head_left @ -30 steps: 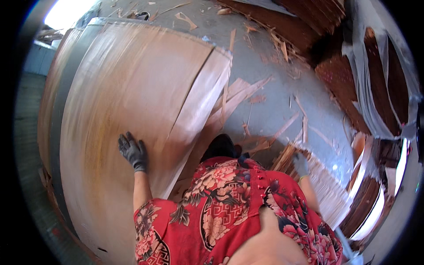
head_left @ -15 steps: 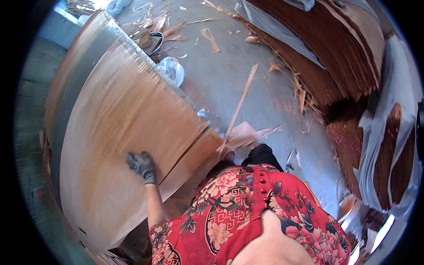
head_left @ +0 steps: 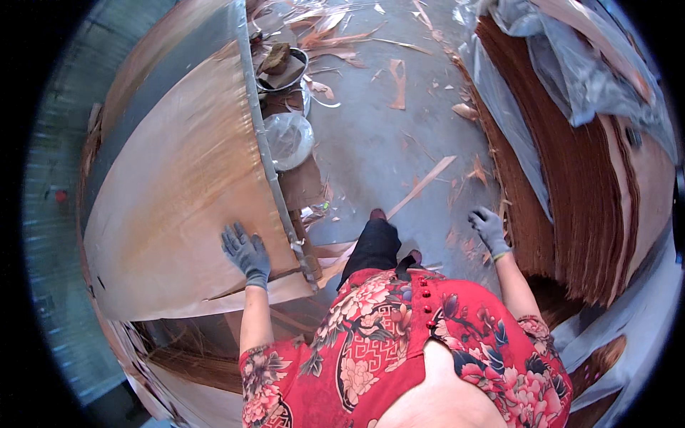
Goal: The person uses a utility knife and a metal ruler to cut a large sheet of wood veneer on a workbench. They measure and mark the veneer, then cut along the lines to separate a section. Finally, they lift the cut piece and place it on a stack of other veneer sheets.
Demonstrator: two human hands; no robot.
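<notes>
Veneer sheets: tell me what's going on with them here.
A person in a red flowered top stands between two piles of thin wood sheets. The left hand, in a grey glove, lies flat and open on the top sheet of the pale pile, near its close edge. The right hand, also gloved and open, reaches out toward the dark stack, partly under plastic sheeting, and holds nothing. Wood scraps litter the concrete floor.

Thin matt wood veneer sheet (head_left: 178, 207); grey, probably knit gloves (head_left: 246, 253).
</notes>
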